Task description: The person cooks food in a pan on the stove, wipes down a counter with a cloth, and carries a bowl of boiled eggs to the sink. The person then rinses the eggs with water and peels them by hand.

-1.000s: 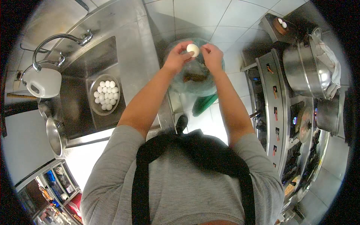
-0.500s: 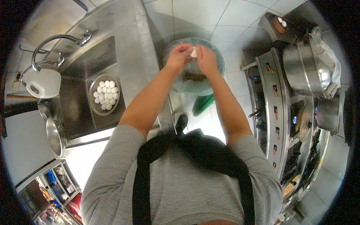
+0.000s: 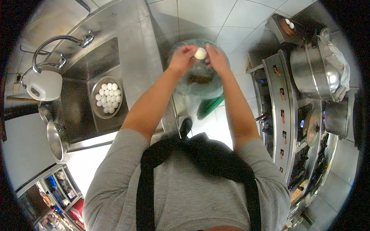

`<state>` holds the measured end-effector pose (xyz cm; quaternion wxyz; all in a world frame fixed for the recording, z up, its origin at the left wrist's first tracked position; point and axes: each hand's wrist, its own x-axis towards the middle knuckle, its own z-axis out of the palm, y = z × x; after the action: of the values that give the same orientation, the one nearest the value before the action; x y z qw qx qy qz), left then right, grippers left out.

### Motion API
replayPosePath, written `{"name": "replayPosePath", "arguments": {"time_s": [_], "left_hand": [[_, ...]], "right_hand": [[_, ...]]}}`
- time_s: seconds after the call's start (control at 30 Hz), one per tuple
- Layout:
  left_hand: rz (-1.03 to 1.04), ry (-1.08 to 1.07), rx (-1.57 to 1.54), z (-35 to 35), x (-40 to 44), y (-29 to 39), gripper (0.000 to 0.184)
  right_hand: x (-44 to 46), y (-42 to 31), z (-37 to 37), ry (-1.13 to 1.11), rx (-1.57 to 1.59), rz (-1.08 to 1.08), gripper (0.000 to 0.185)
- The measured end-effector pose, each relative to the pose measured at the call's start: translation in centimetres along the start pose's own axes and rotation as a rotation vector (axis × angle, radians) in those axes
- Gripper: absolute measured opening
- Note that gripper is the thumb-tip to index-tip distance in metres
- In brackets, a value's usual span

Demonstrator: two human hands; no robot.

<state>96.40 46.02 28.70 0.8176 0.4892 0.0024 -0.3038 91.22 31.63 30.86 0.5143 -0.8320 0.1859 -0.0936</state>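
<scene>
A pale, smooth egg [image 3: 200,53] is held by my left hand [image 3: 183,59], its fingers and thumb round the egg's left side. Just right of the egg is my right hand [image 3: 217,58], fingers curled and a little apart; whether it pinches a small piece is too small to tell. Both hands are above a bin lined with a clear greenish bag [image 3: 200,90], with something dark brown inside. In the sink at the left, a metal bowl [image 3: 96,108] holds several white eggs [image 3: 109,92].
The steel counter edge [image 3: 148,73] runs left of the bin. A faucet [image 3: 58,37] and white container [image 3: 45,85] are by the sink [image 3: 79,115]. On the right are a stove [image 3: 283,115], a large pot [image 3: 306,73] and two eggs on a ledge [image 3: 290,24].
My right hand closed over the egg half a second ago and has since moved off to the right, uncovering it. My left hand has kept hold of the egg.
</scene>
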Motion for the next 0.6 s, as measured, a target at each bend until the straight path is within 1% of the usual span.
{"name": "replayPosePath", "arguments": {"time_s": [0.03, 0.13, 0.2, 0.23, 0.33, 0.43, 0.53, 0.6], "left_hand": [[0.019, 0.039, 0.018, 0.1, 0.1, -0.1, 0.024], [0.127, -0.035, -0.026, 0.6, 0.3, -0.6, 0.026], [0.109, -0.073, -0.101, 1.0, 0.0, -0.7, 0.028], [0.099, -0.091, -0.138, 0.9, -0.1, -0.7, 0.029], [0.056, -0.049, -0.129, 0.6, -0.3, -0.9, 0.029], [-0.017, 0.002, -0.173, 0.1, -0.1, -1.2, 0.027], [-0.009, -0.034, -0.297, -0.2, -0.5, -1.2, 0.024], [-0.012, -0.038, -0.289, -0.1, -0.6, -0.9, 0.023]], "right_hand": [[-1.0, -2.5, -0.5, -0.026, 0.072, 0.211, 0.029], [-0.5, 1.1, 1.8, 0.123, 0.118, -0.009, 0.026], [0.1, 2.6, 2.9, 0.237, 0.17, -0.129, 0.022], [-0.1, 2.1, 3.0, 0.293, 0.198, -0.188, 0.02], [-1.0, 1.0, 2.3, 0.395, -0.122, -0.495, 0.015], [-0.9, 0.8, 2.4, 0.381, -0.179, -0.55, 0.012], [-0.6, 1.4, 2.2, 0.383, -0.105, -0.427, 0.013], [0.2, 3.0, 1.9, 0.264, -0.179, -0.328, 0.012]]}}
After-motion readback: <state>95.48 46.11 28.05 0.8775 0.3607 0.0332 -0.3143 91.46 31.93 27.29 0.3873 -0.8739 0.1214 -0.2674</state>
